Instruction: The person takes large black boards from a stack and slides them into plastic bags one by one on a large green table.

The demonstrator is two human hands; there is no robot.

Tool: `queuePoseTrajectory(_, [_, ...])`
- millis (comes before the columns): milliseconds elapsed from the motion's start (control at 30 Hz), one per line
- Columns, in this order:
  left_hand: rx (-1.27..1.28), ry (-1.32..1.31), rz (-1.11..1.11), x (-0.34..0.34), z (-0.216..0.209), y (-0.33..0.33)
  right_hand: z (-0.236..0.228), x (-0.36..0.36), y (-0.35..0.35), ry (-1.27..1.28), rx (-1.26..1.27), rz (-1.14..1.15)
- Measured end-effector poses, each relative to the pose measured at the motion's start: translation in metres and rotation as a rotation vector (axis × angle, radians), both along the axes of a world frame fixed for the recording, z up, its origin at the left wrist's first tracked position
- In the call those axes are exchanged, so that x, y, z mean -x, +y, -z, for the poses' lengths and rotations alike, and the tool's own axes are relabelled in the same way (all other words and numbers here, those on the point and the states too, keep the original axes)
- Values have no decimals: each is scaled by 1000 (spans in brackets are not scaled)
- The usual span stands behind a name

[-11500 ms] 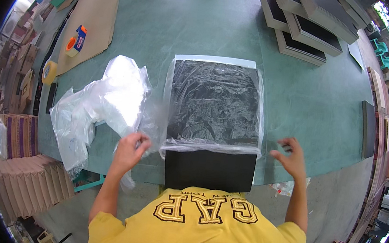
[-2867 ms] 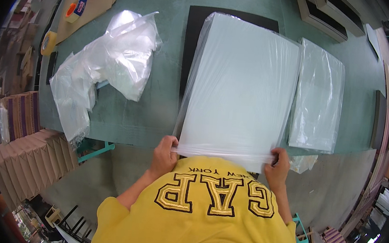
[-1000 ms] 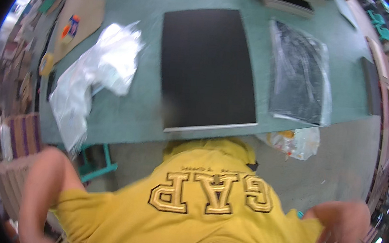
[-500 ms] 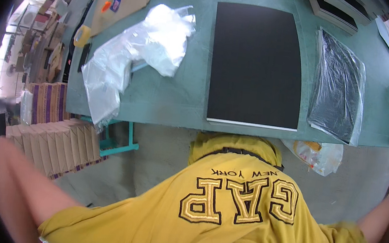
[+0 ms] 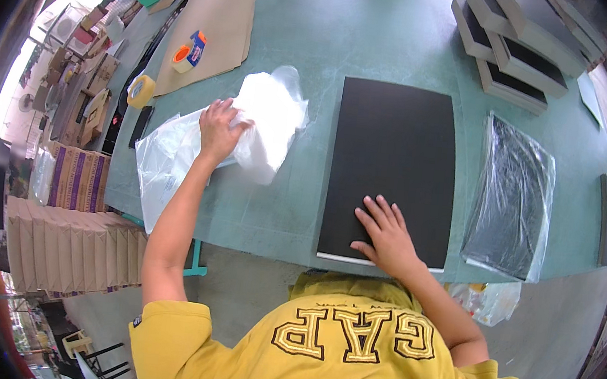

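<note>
My left hand (image 5: 220, 132) is on a loose pile of clear plastic bags (image 5: 269, 124), its fingers curled into the film and the thumb toward the crumpled right part. My right hand (image 5: 386, 238) lies spread and flat on the near part of a black rectangular stack of sheets (image 5: 395, 147), whose pale near edge shows at the front of the table. Right of it, apart, a similar black stack wrapped in clear plastic (image 5: 513, 202) lies flat.
Brown cardboard (image 5: 220, 32) holds a tape roll with an orange core (image 5: 183, 57); a yellow tape roll (image 5: 141, 91) sits nearby. Black-topped blocks (image 5: 524, 64) are piled at the far right of the green table (image 5: 279, 216). Brown-wrapped packs (image 5: 71, 247) stand at lower left.
Both arms have come in from the sides. My left hand has reached the plastic bags and my right hand rests on the black stack. The view has shifted, showing more of the table's far side.
</note>
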State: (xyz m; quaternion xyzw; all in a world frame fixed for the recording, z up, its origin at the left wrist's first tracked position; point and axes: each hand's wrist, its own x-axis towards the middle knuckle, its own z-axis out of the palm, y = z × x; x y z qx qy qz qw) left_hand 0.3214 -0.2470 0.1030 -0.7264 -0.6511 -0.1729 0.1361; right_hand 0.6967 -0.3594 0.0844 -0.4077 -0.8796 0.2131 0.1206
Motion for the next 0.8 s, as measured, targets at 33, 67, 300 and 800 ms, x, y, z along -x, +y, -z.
queuePoseTrajectory(33, [47, -72, -24, 14, -7, 8, 3, -2, 3, -16, -35, -16])
queuePoseTrajectory(67, [102, -153, -45, 21, -15, 17, -1, -2, 4, -27, -28, -21])
queuePoseTrajectory(300, [127, -235, 29, -54, -65, -8, -13, -17, 22, 146, 224, -10])
queuePoseTrajectory(800, [783, -809, 170, -144, -48, 36, -21, -51, 93, 1664, 1510, 448])
